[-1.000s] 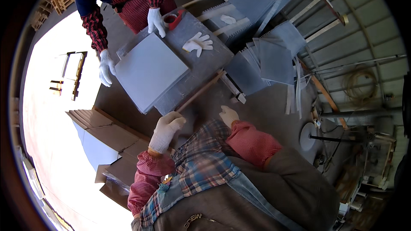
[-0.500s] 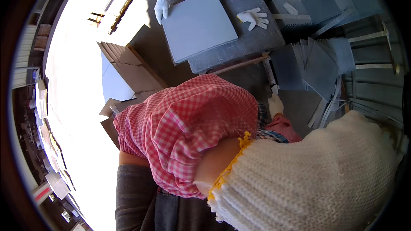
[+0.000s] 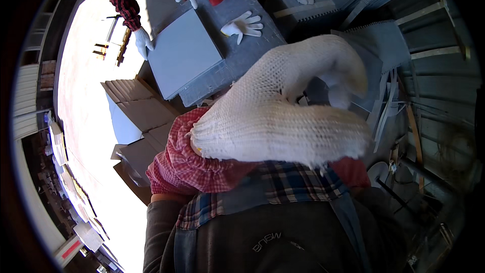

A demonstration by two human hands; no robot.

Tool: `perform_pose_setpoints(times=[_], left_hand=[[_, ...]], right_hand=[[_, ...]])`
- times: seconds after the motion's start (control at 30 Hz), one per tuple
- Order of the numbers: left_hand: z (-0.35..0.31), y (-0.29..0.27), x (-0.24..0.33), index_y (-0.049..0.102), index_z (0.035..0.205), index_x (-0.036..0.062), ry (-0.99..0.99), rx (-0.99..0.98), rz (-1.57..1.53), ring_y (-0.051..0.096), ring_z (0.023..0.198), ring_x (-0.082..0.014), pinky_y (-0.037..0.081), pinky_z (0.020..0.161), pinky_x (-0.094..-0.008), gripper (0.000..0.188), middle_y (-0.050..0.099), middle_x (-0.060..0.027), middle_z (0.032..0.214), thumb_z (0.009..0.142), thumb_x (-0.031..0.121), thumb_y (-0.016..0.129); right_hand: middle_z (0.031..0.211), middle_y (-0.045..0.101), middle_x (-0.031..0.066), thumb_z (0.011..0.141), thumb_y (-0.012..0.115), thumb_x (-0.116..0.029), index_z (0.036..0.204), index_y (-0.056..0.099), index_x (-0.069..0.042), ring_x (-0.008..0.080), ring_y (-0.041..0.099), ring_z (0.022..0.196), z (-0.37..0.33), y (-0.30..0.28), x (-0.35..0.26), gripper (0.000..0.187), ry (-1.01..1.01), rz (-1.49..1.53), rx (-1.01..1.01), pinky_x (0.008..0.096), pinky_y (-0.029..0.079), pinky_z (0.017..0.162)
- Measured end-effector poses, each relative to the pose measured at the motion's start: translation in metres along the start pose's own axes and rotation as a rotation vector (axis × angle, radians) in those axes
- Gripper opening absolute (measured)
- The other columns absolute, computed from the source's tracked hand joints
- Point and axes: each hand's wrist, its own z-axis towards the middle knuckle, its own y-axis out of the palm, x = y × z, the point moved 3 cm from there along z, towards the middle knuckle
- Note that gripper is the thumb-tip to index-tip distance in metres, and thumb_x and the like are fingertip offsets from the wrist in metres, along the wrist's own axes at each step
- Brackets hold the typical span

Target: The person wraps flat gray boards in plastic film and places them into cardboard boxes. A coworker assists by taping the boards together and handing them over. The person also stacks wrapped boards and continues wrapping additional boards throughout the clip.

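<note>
Nearest, the left hand (image 3: 283, 103), in a white knitted glove, is held across the body, its fingers and thumb curved apart; nothing is seen grasped between them. The right hand is masked behind it, only a red gingham sleeve (image 3: 351, 174) being shown, so whether it is clenched or released cannot be told. Ahead and leftward of the left hand, apart from it, a square stack of flat grey sheets (image 3: 184, 55) is carried on a grey counter (image 3: 270, 40). The sheets are judged stiff and slippery, light singly but heavy together; they are best gripped by opposite edges, clear of the corners. Farther off, the stack's left edge is met by a co-worker's white-gloved hand (image 3: 143, 43).
</note>
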Motion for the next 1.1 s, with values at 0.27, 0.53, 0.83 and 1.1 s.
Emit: perform_pose_setpoints(times=[0.27, 0.53, 0.83, 1.1], left_hand=[[-0.157, -0.043, -0.236, 0.07, 0.112, -0.0041, -0.944, 0.712, 0.012, 0.061, 0.09, -0.0162, 0.049, 0.083, -0.0317, 0.04, 0.067, -0.0064, 0.097, 0.097, 0.032, 0.063], [-0.321, -0.023, -0.296, 0.073, 0.114, -0.003, -1.303, 0.886, 0.05, 0.067, 0.086, -0.0233, 0.053, 0.077, -0.0364, 0.044, 0.073, -0.0127, 0.095, 0.096, 0.036, 0.065], [-0.391, -0.093, -0.179, 0.075, 0.1, 0.0039, -0.891, 1.659, 0.69, 0.074, 0.083, -0.0315, 0.056, 0.079, -0.0395, 0.027, 0.076, -0.0157, 0.086, 0.096, 0.029, 0.067], [-0.561, -0.137, -0.026, 0.071, 0.091, 0.0103, -0.958, 2.005, 1.552, 0.067, 0.087, -0.0347, 0.049, 0.079, -0.0483, 0.032, 0.071, -0.0115, 0.085, 0.089, 0.042, 0.075]], right_hand=[[0.091, 0.072, 0.009, 0.096, 0.066, -0.026, 0.15, 0.054, -0.002, 0.0169, 0.063, 0.068, 0.041, 0.013, 0.072, 0.061, -0.091, 0.051, 0.056, 0.0358, 0.051, 0.061], [0.111, 0.067, 0.0143, 0.096, 0.063, -0.029, 0.151, 0.053, -0.003, 0.0266, 0.06, 0.093, 0.024, 0.011, 0.025, 0.061, 0.077, -0.007, -0.103, 0.0392, 0.049, 0.08], [0.077, 0.059, 0.0054, 0.099, 0.063, -0.015, 0.155, 0.046, 0.0, 0.0153, 0.051, 0.057, 0.046, 0.036, -0.069, 0.061, 0.105, 0.53, -0.327, 0.0321, 0.041, 0.047], [0.078, 0.059, 0.0051, 0.099, 0.064, -0.013, 0.151, 0.051, -0.005, 0.0167, 0.052, 0.062, 0.101, 0.09, -0.103, 0.054, -0.037, 0.046, -0.536, 0.0373, 0.044, 0.054]])
